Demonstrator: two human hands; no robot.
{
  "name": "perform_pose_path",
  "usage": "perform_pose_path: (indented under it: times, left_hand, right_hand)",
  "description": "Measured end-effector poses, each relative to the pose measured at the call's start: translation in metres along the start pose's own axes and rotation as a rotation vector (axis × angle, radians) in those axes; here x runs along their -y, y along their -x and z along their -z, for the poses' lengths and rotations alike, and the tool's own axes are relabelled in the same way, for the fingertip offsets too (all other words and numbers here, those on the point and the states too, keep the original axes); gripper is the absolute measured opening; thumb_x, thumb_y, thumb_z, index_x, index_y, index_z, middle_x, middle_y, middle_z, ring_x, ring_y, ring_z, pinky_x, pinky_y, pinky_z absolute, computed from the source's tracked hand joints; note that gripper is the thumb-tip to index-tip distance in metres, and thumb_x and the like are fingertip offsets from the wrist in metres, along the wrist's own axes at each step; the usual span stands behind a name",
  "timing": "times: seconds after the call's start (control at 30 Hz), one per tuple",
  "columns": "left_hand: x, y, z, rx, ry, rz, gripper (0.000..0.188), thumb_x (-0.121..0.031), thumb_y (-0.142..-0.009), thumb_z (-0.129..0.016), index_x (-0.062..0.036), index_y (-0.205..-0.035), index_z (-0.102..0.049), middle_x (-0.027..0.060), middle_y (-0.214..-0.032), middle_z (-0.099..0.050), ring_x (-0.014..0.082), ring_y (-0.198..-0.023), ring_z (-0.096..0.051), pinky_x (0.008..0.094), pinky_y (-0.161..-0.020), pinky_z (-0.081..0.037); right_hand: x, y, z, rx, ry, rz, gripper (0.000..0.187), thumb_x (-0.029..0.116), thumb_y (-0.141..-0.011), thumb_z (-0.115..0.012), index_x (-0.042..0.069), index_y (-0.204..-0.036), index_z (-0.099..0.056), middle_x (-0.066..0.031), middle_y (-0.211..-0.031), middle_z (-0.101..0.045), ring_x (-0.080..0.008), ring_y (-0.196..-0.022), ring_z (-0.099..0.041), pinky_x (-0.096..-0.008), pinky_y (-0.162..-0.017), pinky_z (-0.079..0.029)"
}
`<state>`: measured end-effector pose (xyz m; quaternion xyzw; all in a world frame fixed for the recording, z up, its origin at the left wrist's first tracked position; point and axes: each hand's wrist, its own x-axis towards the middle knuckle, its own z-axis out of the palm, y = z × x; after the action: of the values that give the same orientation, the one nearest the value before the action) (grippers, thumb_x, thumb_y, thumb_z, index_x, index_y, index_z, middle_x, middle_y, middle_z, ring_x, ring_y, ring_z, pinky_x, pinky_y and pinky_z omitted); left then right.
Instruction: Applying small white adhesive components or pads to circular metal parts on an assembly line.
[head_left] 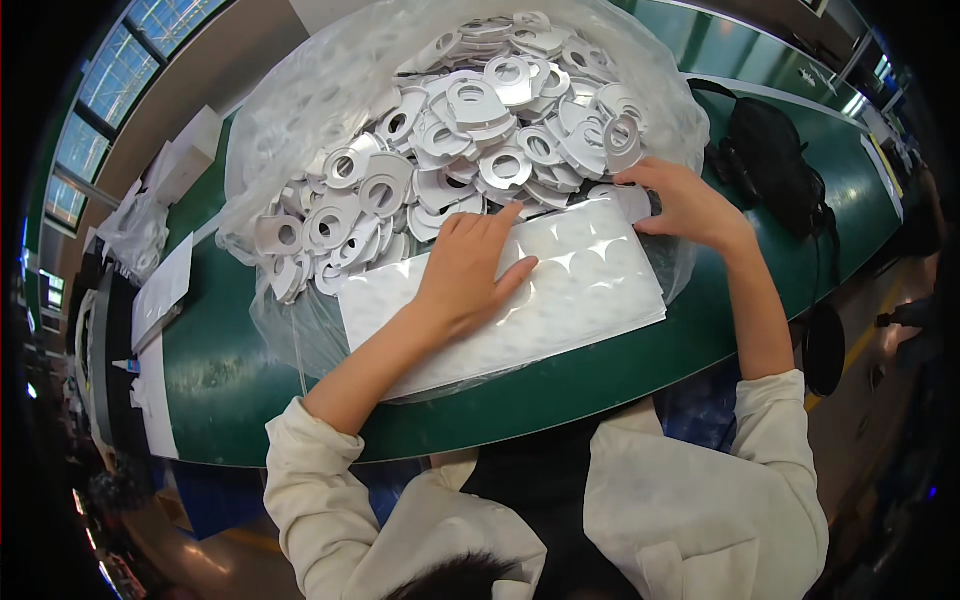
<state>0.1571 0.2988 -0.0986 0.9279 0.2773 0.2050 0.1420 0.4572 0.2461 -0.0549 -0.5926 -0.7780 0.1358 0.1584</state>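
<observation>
A stack of white sheets (590, 290) with rows of glossy round stickers lies at the table's near side. My left hand (465, 270) rests flat on it, fingers stretched toward a heap of white plastic parts (440, 140), thumb apart. Each part is a flat, rounded piece with a round hole. My right hand (690, 205) is at the heap's right side, thumb and fingers spread around the edge of a pale rounded piece (630, 203). Its fingertips are close to a tilted ring-shaped part (622, 140); I cannot tell whether they touch it.
A large clear plastic bag (290, 120) lies spread under and around the heap on the green table (230, 370). A black bag (770, 150) sits at the right. White papers (165, 285), a plastic bag (135, 235) and a white box (190, 155) are at the left.
</observation>
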Motion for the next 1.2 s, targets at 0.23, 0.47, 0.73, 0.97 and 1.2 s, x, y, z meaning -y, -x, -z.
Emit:
perform_pose_path:
  times: [0.23,0.47,0.73,0.97,1.2]
  left_hand:
    - [-0.049,0.029,0.007,0.239,-0.202,-0.046,0.12,-0.069,-0.057,-0.072,-0.0153,-0.149,-0.018,0.0308,-0.146,-0.02,0.0533,-0.13,-0.024,0.0581,-0.106,-0.022]
    - [-0.056,0.026,0.005,0.196,-0.097,0.118,0.114,-0.06,-0.058,-0.075,-0.0138,-0.148,-0.022,0.0317,-0.143,-0.024,0.0481,-0.127,-0.029,0.0519,-0.104,-0.025]
    - [-0.062,0.031,0.003,0.119,-0.123,0.065,0.098,-0.057,-0.068,-0.072,-0.0094,-0.144,-0.031,0.0249,-0.147,-0.025,0.0464,-0.138,-0.014,0.0565,-0.107,-0.019]
    - [-0.053,0.03,-0.011,-0.017,0.01,0.055,0.07,-0.039,-0.081,-0.067,-0.0034,-0.136,-0.041,0.021,-0.139,-0.039,0.0434,-0.131,-0.03,0.0515,-0.105,-0.026]
    - [-0.056,0.029,-0.013,0.029,-0.016,0.068,0.067,-0.038,-0.079,-0.069,-0.0011,-0.13,-0.047,0.0208,-0.136,-0.043,0.0429,-0.129,-0.033,0.0511,-0.103,-0.028]
  right_hand:
    - [0.01,-0.006,0.022,-0.03,0.181,-0.116,0.037,0.005,-0.067,-0.068,0.006,-0.104,-0.065,-0.0129,-0.095,-0.063,-0.0284,-0.092,-0.06,-0.0339,-0.082,-0.047]
    - [0.001,-0.017,0.008,0.101,0.115,0.058,0.037,0.005,-0.059,-0.074,0.006,-0.095,-0.064,-0.0107,-0.095,-0.059,-0.0293,-0.096,-0.057,-0.0356,-0.085,-0.045]
    - [0.012,-0.015,-0.004,0.063,0.076,-0.092,0.046,0.005,-0.059,-0.074,0.006,-0.104,-0.064,-0.0124,-0.101,-0.053,-0.0318,-0.1,-0.053,-0.0348,-0.085,-0.045]
    - [-0.001,-0.004,-0.006,-0.047,0.072,-0.136,0.056,0.009,-0.064,-0.073,0.006,-0.118,-0.059,-0.0159,-0.103,-0.052,-0.0327,-0.099,-0.053,-0.0349,-0.083,-0.045]
    - [-0.019,-0.004,-0.006,-0.08,-0.02,-0.062,0.053,0.017,-0.061,-0.077,0.005,-0.109,-0.059,-0.0124,-0.103,-0.053,-0.0308,-0.099,-0.052,-0.0339,-0.086,-0.044]
